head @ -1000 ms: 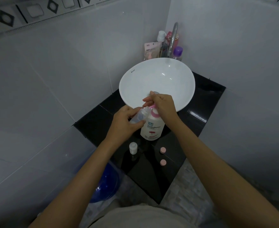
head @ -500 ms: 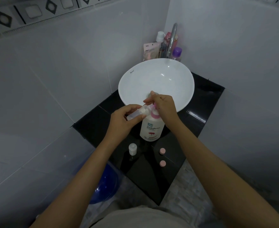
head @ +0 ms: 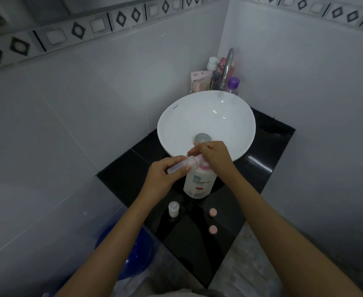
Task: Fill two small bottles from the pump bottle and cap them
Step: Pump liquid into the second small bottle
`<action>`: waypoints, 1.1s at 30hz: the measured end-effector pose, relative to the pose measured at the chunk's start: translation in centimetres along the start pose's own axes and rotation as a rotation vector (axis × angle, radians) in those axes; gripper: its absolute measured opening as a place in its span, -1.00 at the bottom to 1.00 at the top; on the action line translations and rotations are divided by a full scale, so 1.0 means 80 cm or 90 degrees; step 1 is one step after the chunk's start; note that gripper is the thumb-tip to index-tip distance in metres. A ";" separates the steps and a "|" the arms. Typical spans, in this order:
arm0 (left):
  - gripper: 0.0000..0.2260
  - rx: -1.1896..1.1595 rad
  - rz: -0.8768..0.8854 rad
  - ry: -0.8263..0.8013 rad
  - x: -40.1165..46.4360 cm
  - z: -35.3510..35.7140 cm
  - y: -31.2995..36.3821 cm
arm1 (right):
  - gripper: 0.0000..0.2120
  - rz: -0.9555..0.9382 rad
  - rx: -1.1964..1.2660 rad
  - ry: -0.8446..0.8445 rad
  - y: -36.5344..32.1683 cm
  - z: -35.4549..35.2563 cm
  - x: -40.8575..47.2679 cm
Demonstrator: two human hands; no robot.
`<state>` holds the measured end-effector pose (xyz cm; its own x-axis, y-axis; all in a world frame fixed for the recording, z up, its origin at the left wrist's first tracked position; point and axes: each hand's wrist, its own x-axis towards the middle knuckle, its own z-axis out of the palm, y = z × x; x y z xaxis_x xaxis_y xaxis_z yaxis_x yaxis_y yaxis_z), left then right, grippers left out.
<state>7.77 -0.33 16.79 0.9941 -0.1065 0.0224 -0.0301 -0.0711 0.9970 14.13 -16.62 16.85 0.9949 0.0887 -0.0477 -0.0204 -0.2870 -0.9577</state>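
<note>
Clear small bottle [head: 181, 165] pinched sideways in left hand [head: 163, 179], mouth toward pump bottle [head: 200, 182] (right hand [head: 213, 154] curled on its pump)

Two bare forearms, no sleeves, watch or rings visible. Left hand [head: 162, 179] and right hand [head: 216, 154] ungloved. Pale grey cloth garment [head: 176, 293] at near edge.
</note>
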 end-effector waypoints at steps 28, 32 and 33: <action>-0.77 -0.037 -0.001 0.017 -0.006 0.010 -0.004 | -0.56 0.058 0.043 0.017 0.006 0.008 -0.009; -0.76 -0.055 0.015 0.022 -0.004 0.009 0.005 | -0.61 0.036 0.030 -0.022 -0.007 -0.004 -0.005; -0.76 -0.057 0.021 0.025 -0.003 0.008 0.008 | -0.62 0.038 0.041 -0.023 -0.011 -0.005 -0.004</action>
<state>7.47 -0.98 17.35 0.9961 -0.0680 0.0570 -0.0557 0.0207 0.9982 13.89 -16.75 17.81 0.9875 0.1085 -0.1142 -0.0868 -0.2307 -0.9692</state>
